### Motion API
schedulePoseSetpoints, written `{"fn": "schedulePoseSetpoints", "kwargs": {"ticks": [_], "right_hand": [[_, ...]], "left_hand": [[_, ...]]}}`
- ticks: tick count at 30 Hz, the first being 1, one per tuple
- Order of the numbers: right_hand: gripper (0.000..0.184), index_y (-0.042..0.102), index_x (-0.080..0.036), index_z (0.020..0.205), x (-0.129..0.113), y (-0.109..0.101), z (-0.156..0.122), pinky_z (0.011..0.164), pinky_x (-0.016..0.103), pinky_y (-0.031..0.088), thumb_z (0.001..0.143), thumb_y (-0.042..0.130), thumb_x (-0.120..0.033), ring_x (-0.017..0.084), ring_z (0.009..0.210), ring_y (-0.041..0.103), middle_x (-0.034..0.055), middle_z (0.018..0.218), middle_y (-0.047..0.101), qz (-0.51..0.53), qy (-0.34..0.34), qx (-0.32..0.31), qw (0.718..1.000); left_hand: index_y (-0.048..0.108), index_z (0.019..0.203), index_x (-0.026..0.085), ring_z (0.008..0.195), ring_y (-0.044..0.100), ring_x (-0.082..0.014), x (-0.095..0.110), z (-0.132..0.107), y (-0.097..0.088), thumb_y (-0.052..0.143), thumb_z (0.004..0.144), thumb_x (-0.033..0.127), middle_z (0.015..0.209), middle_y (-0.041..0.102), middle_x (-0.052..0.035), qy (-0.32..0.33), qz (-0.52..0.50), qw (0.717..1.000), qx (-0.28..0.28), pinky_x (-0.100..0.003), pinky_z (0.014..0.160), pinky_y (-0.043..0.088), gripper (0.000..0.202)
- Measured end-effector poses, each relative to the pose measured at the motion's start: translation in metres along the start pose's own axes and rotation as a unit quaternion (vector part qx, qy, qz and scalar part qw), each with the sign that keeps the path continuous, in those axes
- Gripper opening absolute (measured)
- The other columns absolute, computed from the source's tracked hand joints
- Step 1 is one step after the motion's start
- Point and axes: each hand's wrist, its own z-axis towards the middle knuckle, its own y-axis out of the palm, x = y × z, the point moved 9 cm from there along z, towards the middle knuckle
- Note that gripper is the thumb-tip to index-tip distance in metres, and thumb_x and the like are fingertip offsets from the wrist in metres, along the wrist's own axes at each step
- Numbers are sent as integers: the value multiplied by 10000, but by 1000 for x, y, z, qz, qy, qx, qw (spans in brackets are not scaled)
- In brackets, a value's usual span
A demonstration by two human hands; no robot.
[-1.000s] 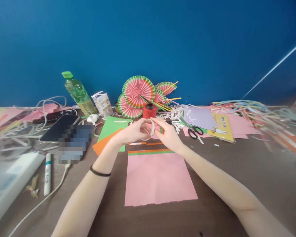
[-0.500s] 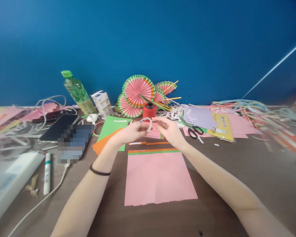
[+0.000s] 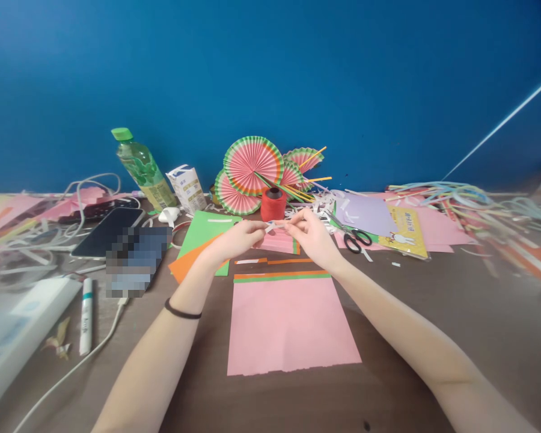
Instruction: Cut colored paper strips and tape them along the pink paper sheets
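Observation:
Above the far end of the pink sheet, my left hand (image 3: 241,240) pinches a narrow roll of white tape (image 3: 269,228) between thumb and fingers. The roll is turned nearly edge-on, and its far side is hidden. From the right, the bent, closed fingertips of my right hand (image 3: 310,236) meet at the tape's edge. Below my hands lies a pink paper sheet (image 3: 288,325) with orange and green strips along its far edge and a ragged near edge. A pleated pink paper piece (image 3: 277,242) lies just under the fingers. Behind them stands a red thread spool (image 3: 273,205).
Watermelon-patterned paper fans (image 3: 253,166) lean at the blue wall. Black-handled scissors (image 3: 352,242) and a yellow packet (image 3: 406,231) lie right. Green paper (image 3: 207,225), a green-capped bottle (image 3: 142,171), a carton (image 3: 187,189), phones (image 3: 110,233) and a marker (image 3: 86,319) occupy the left.
The white tape roll, seen as an open ring before, has tilted nearly edge-on. My right fingers have curled from stretched to pinched against it. The sheet stays put.

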Motion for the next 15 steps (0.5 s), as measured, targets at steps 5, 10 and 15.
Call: {"fn": "schedulePoseSetpoints", "kwargs": {"ticks": [5,10,15], "right_hand": [[195,383,-219,736,1,0,1,797,356,464,795,524,-340,177,845,641,42,844,687,-2,-6,-10,1000],[175,385,-225,749,1,4,-1,817,366,451,820,500,-337,193,954,617,45,913,682,-15,-16,-33,999],[187,360,-231,739,-2,12,-4,788,356,460,838,482,-332,199,1042,578,57,1010,661,4,-14,-79,997]], "left_hand": [[618,928,153,535,345,-104,-3,2,-5,341,774,280,588,367,25,14,-21,999,19,-226,492,293,341],[640,917,171,582,387,-110,-13,4,-11,364,763,311,635,445,16,-4,-40,998,48,-217,521,328,346],[666,901,177,621,432,-112,-17,3,-14,379,758,315,699,532,1,-23,-57,996,61,-207,534,349,349]]}}
